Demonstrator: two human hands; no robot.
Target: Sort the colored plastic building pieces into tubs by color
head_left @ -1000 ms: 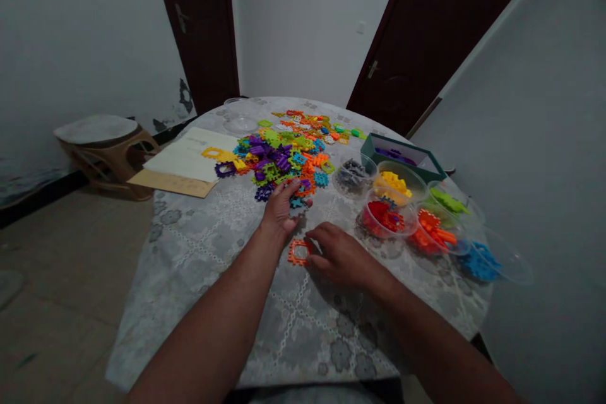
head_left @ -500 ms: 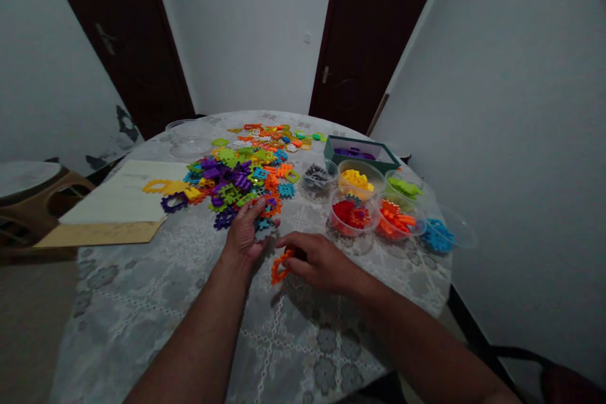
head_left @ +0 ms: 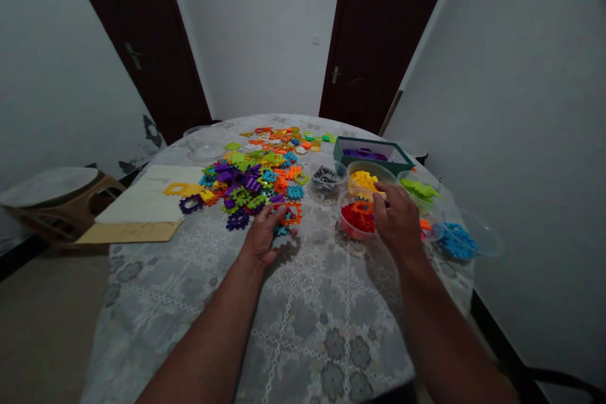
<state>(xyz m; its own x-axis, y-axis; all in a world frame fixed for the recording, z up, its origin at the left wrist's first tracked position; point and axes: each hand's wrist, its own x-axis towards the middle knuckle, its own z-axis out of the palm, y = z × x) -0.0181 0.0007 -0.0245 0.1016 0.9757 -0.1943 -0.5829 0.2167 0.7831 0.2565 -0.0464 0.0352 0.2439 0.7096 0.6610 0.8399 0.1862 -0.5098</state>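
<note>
My right hand [head_left: 395, 214] is over the round clear tub of red pieces [head_left: 356, 219], its fingers pinched on an orange toothed building piece [head_left: 363, 206] with a hole in it. My left hand [head_left: 266, 233] rests at the near edge of a heap of mixed toothed pieces [head_left: 241, 180]. Its thumb and fingers curl around a blue building piece [head_left: 282, 230]. An orange frame-shaped piece [head_left: 292, 211] lies against the thumb; whether it is held too is unclear.
Other tubs hold grey pieces [head_left: 326, 177], yellow pieces [head_left: 363, 180], green pieces [head_left: 419, 189] and blue pieces [head_left: 457, 242]. Behind them stands a dark green box [head_left: 374, 164] with purple pieces. A pale board [head_left: 146, 196] lies at left; a stool [head_left: 61, 202] stands beyond the table.
My right hand has carried the orange piece from the near tablecloth forward and right to the red tub. My left hand stays by the heap. The view has shifted slightly left.
</note>
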